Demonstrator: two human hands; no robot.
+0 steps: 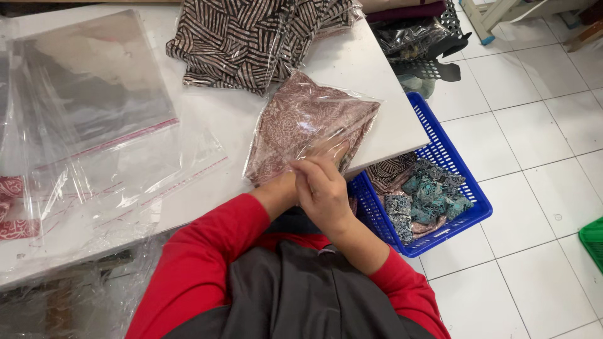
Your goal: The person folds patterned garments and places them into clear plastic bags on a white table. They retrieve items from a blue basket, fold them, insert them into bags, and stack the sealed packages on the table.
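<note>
White table (207, 119) over a tiled floor, and at its near right corner lies a folded brown patterned cloth in a clear plastic bag (308, 122), angled toward the person so both hands reach its open end: right hand (323, 188) curled over the left hand (295, 182), fingers pinching the bag's near edge, with a blue plastic basket of folded fabrics (461, 188) just right for easy dropping

A white table (377, 75) carried the work, with a bagged piece of pinkish-brown patterned cloth (308, 122) lying near its front corner and a folded pile of dark striped fabric (245, 37) just behind it. To the left lay a spread of empty clear plastic bags (94, 125). Beside the table, a blue basket (461, 182) of folded cloth stood on the white tiled floor (534, 125).
</note>
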